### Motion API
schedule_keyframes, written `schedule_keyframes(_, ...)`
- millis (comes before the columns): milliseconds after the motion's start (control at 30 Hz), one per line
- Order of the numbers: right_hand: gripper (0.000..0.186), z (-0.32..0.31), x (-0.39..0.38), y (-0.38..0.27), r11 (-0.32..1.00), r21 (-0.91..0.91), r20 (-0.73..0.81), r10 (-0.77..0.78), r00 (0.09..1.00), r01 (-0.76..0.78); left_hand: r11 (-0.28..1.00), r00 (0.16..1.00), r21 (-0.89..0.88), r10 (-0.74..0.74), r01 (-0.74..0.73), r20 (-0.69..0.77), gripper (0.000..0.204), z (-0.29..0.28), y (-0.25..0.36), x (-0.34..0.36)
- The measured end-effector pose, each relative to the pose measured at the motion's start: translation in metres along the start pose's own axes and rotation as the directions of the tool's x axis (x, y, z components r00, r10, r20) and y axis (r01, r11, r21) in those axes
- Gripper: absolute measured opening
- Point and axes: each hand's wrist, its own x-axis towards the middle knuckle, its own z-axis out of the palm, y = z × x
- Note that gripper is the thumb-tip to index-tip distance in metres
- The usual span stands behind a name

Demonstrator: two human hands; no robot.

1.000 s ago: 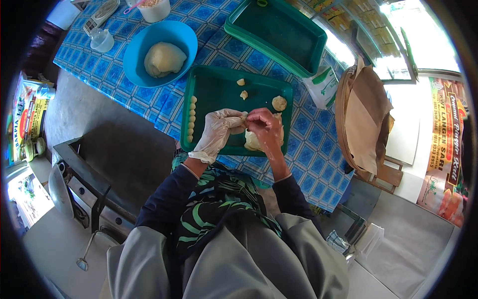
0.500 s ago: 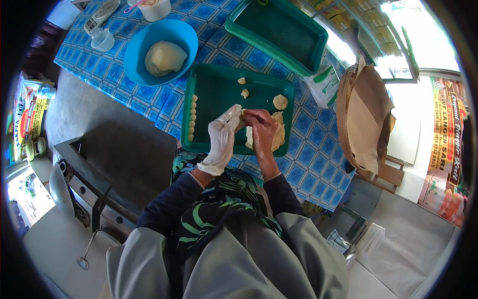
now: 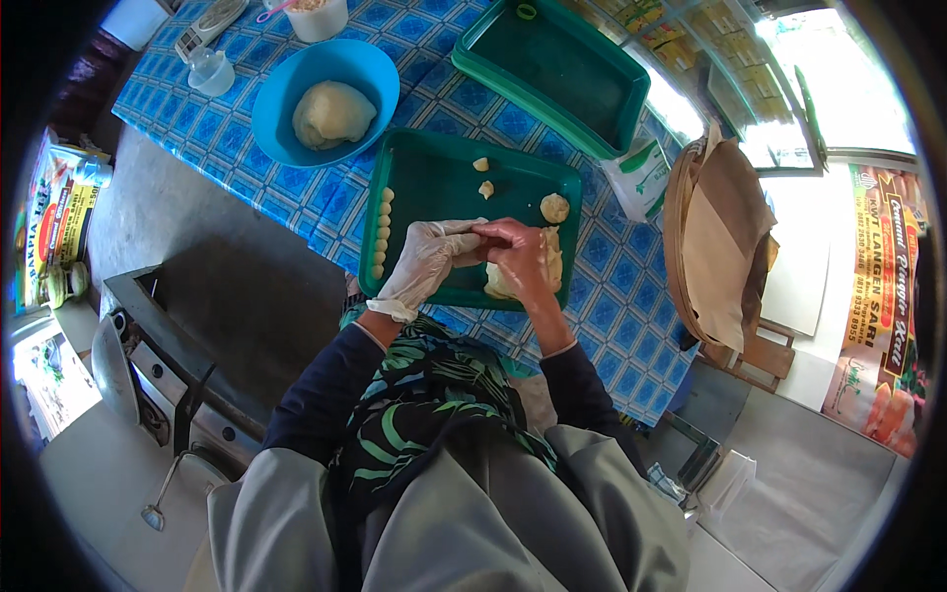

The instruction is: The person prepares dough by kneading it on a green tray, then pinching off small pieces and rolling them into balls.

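My left hand (image 3: 426, 260), in a thin whitish glove, and my bare right hand (image 3: 521, 259) meet fingertip to fingertip over a green tray (image 3: 449, 148). Both are closed in a pinch; whatever lies between the fingers is hidden. Along the tray's left side runs a row of several small dough balls (image 3: 383, 220). Two small dough pieces (image 3: 485, 189) lie beyond my hands, and a larger round dough lump (image 3: 554, 207) sits at the right. A flattened pale dough mass (image 3: 553, 264) is partly covered by my right hand.
A blue bowl (image 3: 380, 69) holding a big dough lump (image 3: 333, 114) stands at the far left, near a clear plastic cup (image 3: 210, 74), a scale (image 3: 209, 27) and a white tub (image 3: 318, 22). Stacked green trays (image 3: 552, 69), a white packet (image 3: 641, 181) and a paper-lined round woven tray (image 3: 725, 242) are to the right.
My left hand has turned and its fingers now point more to the right, closing over my right fingertips. My hands stay together above the tray; the view has shifted slightly.
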Motion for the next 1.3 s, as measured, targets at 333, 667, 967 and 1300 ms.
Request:
schedule_keyframes(333,0.007,-0.012,-0.008,-0.020,0.980,-0.017,-0.001,0.200,0.980,-0.200,0.992,0.994,0.128,-0.009,0.024,-0.113,0.015,-0.003,-0.002,-0.003)
schedule_keyframes(667,0.007,-0.056,-0.048,0.044,0.556,-0.831,-0.171,-0.215,0.962,-0.023,0.952,0.996,-0.295,0.087,-0.086,-0.010,0.019,-0.011,-0.003,0.001)
schedule_keyframes(967,0.029,-0.003,-0.028,0.003,0.886,-0.462,-0.264,-0.185,0.947,0.044,0.994,0.980,-0.106,-0.024,0.003,-0.199,0.021,-0.008,-0.006,0.002)
schedule_keyframes(1300,0.033,0.080,0.049,0.017,0.879,0.345,-0.030,0.362,0.932,-0.330,0.943,0.816,0.226,0.326,-0.245,-0.477,0.043,-0.028,0.027,-0.025)
